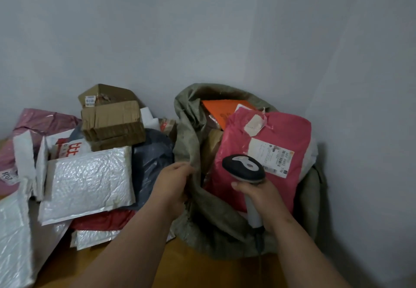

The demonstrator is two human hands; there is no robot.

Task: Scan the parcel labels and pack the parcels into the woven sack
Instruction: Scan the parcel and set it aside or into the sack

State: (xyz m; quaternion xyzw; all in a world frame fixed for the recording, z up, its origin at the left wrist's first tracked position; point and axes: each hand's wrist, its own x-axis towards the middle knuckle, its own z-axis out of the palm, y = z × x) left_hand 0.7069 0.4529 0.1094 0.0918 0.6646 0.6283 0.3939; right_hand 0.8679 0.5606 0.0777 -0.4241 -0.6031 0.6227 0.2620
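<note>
Over the sack (216, 215), scanner (244, 168) upright, head toward the pink parcel (276, 134).

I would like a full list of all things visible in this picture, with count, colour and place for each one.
Woven sack: one, grey-green, at right against the wall, mouth open.
Pink plastic mailer with white label: one, on top inside the sack.
Orange flat parcel: one, inside the sack, behind the pink mailer.
Brown cardboard boxes: at least two, stacked on the pile at left.
White bubble mailer: one large in front of the pile; others beside and below it.
Dark grey plastic bag: one, between the pile and the sack.
Handheld barcode scanner: one, black and grey, over the sack.
Left hand: grips the sack's rim.
Right hand: holds the scanner's handle.
</note>
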